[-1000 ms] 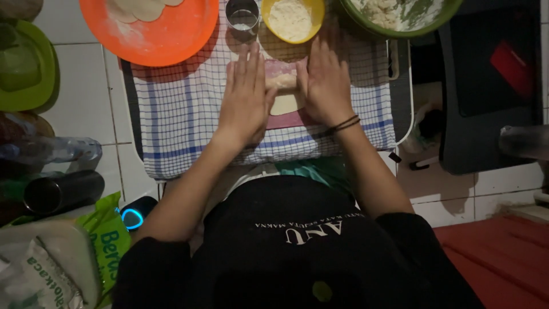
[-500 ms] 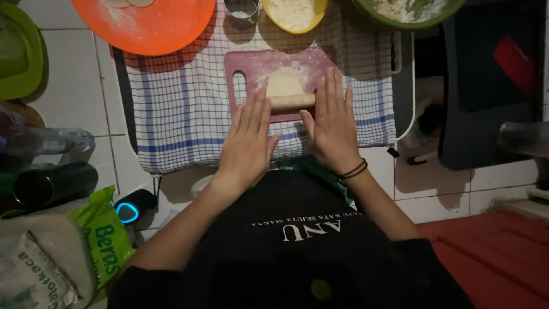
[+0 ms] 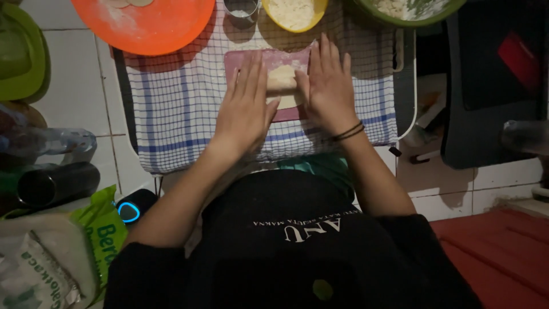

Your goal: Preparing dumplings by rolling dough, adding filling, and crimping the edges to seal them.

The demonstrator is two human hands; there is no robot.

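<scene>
Fingers together and flat on both hands, left hand (image 3: 246, 109) and right hand (image 3: 327, 86) pressing either side of the dough roll (image 3: 282, 80) on the pink board (image 3: 251, 60) at upper centre: rolling step, next probably needs even palm pressure.

A home kitchen, set up low on a tiled floor (image 3: 74, 109). A checked cloth (image 3: 177, 109) carries a pink board (image 3: 251, 57) with dough (image 3: 282, 77) on it. Along its far edge stand an orange plate (image 3: 148, 28) dusted with flour, a metal cup (image 3: 241, 8), a yellow bowl (image 3: 291, 14) of flour and a green bowl (image 3: 409, 8) of filling. Bottles (image 3: 54, 143) and food bags (image 3: 40, 263) lie beside.
</scene>
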